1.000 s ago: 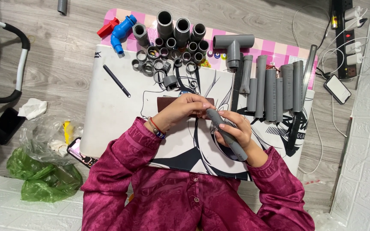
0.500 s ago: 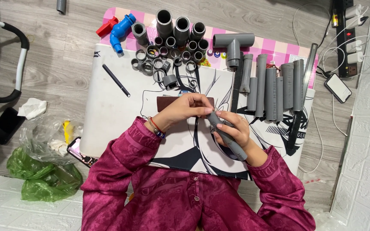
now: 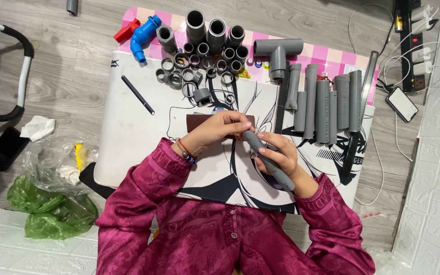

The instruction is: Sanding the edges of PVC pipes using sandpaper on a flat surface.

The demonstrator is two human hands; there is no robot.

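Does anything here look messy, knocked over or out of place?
Mostly tidy: grey pipes lie in a row. The odd bits are off the mat: a crumpled tissue and plastic bags on the floor, and one stray pipe piece far from the rest.

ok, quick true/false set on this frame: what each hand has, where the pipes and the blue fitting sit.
1. The right hand grips a grey pen-shaped tool. True.
2. The left hand rests by the brown block. True.
3. The long grey pipes lie on the person's left. False: on their right.
4. The blue fitting is in the left hand. False: it lies at the mat's far corner.
5. A black pen lies on the mat. True.
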